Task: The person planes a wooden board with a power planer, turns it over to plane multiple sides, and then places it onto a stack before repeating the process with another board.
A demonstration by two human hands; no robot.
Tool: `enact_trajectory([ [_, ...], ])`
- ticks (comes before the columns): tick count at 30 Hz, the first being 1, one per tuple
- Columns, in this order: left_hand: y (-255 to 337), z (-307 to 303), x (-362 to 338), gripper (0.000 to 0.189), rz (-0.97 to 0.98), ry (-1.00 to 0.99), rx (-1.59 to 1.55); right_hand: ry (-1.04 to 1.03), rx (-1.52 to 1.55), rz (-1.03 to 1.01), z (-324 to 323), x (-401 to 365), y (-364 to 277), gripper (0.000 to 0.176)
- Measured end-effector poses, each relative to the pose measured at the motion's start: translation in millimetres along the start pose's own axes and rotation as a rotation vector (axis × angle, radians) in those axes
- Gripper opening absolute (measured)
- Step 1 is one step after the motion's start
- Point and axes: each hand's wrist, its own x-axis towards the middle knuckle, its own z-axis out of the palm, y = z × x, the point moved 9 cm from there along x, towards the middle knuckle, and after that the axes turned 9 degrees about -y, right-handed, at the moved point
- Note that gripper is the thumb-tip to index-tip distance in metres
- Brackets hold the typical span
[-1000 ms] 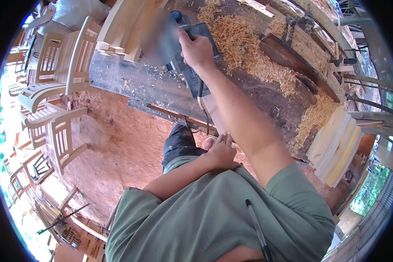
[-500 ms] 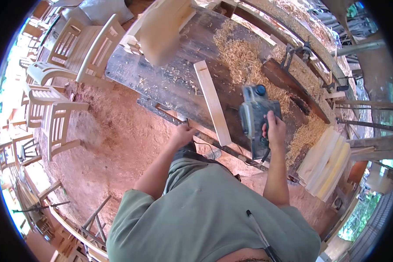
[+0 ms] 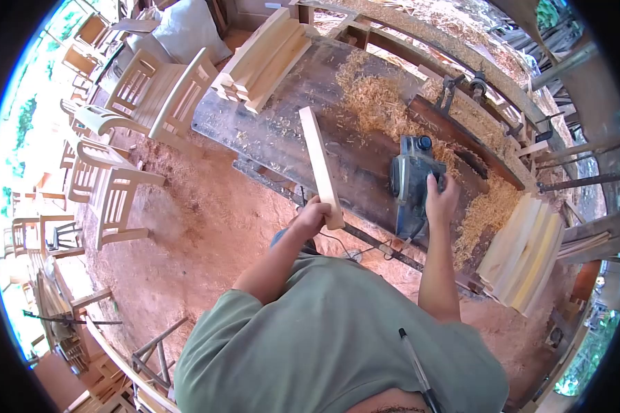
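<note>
My left hand (image 3: 313, 216) is closed around the near end of a pale wooden strip (image 3: 318, 162), which extends away from me over the dark workbench (image 3: 269, 141) and looks tilted onto its edge. To its right, an electric planer (image 3: 412, 175) rests on the bench with a dark, dusty body and a round knob at its far end. My right hand (image 3: 443, 196) grips the planer's rear handle; the undersides of those fingers are hidden.
Planed wooden pieces (image 3: 265, 58) are stacked at the bench's far left, and several boards (image 3: 523, 251) lie at the right. Curly shavings (image 3: 375, 100) cover the back. Wooden chairs (image 3: 120, 196) stand on the dusty floor at left. A cable (image 3: 337, 241) hangs by the front edge.
My left hand has moved up from the bench edge and taken hold of the strip's near end. The strip has turned onto its edge. The blurred pale shape over the far-left stack is gone.
</note>
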Motion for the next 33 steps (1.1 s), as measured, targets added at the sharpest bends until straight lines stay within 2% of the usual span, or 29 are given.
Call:
enact_trajectory([
  [1, 17.9, 14.2, -23.0, 0.048, 0.009, -0.071, -0.047, 0.279, -0.312, -0.439, -15.9, -26.2, -47.6, 0.031],
  [2, 25.1, 20.7, -37.6, 0.052, 0.002, -0.162, -0.046, 0.177, -0.064, -0.32, -18.0, -34.0, -44.1, 0.023],
  [3, 27.6, 28.7, -50.9, 0.056, -0.009, -0.252, -0.048, 0.178, -0.047, -0.31, -18.1, -47.5, -48.8, 0.023],
  [5, 28.3, 42.7, -73.5, 0.06, -0.01, -0.268, -0.014, 0.002, 0.189, -0.228, -5.4, -68.6, -43.2, 0.019],
  [7, 31.9, 67.8, -88.6, 0.065, -0.013, -0.304, 0.02, -0.129, 0.286, -0.177, 9.6, -91.5, -41.4, 0.019],
  [9, 37.0, 103.9, -99.3, 0.071, 0.027, -0.436, -0.156, -0.395, 0.507, -0.02, 33.4, -114.2, -41.7, 0.021],
  [10, 34.0, 114.5, -98.1, 0.074, 0.027, -0.498, -0.246, -0.378, 0.513, -0.013, 33.7, -120.7, -38.4, 0.021],
  [12, 29.3, 136.5, -96.7, 0.075, 0.016, -0.532, -0.192, -0.732, 0.568, 0.02, 65.4, -143.2, -37.6, 0.036],
  [13, 29.2, 147.2, -96.3, 0.075, 0.02, -0.561, -0.147, -0.711, 0.571, 0.023, 62.4, -146.8, -45.3, 0.036],
  [14, 26.5, 149.2, -93.7, 0.075, 0.018, -0.526, -0.018, -0.771, 0.682, 0.038, 64.0, -155.2, -58.7, 0.043],
  [15, 21.8, 153.3, -90.6, 0.075, 0.003, -0.542, -0.015, -0.831, 0.792, 0.052, 63.6, -162.4, -66.8, 0.05],
  [16, 14.2, 152.6, -84.2, 0.079, -0.023, -0.512, 0.14, -0.919, 0.783, -0.015, 64.3, -163.0, -71.7, 0.065],
  [18, 11.1, 166.8, -80.6, 0.08, -0.058, -0.516, 0.456, -0.875, 0.743, 0.018, 49.6, -164.2, -75.5, 0.067],
  [22, 27.8, 221.6, -90.6, 0.075, 0.073, -0.547, 0.514, -0.806, 0.833, 0.075, 32.0, -158.9, -62.4, 0.072],
  [26, 18.1, 235.4, -86.8, 0.084, 0.032, -0.601, 0.584, -0.72, 0.891, 0.087, 9.9, -167.2, -54.9, 0.074],
  [27, 10.1, 234.3, -83.4, 0.087, -0.048, -0.628, 0.341, -0.7, 0.895, 0.09, 6.5, -170.6, -54.3, 0.074],
  [28, 2.8, 233.6, -81.5, 0.091, -0.131, -0.641, 0.101, -0.632, 0.782, -0.031, -2.6, -172.4, -60.9, 0.074],
  [29, -2.2, 233.6, -78.8, 0.091, -0.147, -0.649, 0.11, -0.564, 0.666, -0.147, -11.8, -174.8, -69.5, 0.074],
  [31, 0.6, 259.2, -86.2, 0.092, -0.135, -0.876, -0.051, -0.549, 0.637, -0.174, -21.2, -181.5, -83.9, 0.074],
  [33, 7.4, 272.8, -90.1, 0.087, -0.126, -0.909, -0.068, -0.442, 0.513, -0.313, -37.6, -187.1, -103.0, 0.077],
])
